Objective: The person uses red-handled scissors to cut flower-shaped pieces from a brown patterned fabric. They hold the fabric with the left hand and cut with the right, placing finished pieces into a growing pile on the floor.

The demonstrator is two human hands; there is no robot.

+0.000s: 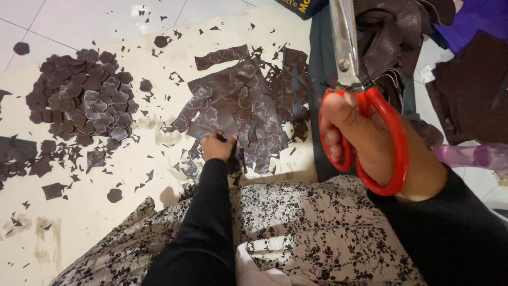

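Head view, looking down over a floral-print lap (317, 228). The right hand (370, 143) grips red-handled scissors (365, 106), fingers closed through the loops, the steel blades together and pointing up and away. The left hand (218, 145), in a black sleeve, reaches down to the floor and pinches the near edge of a stack of dark brown fabric strips (238, 106) marked with pale flower outlines. These strips lie at centre on a cream mat (106, 222). A heap of cut flower shapes (84, 98) sits well apart to the left, amid scattered offcuts (53, 188)
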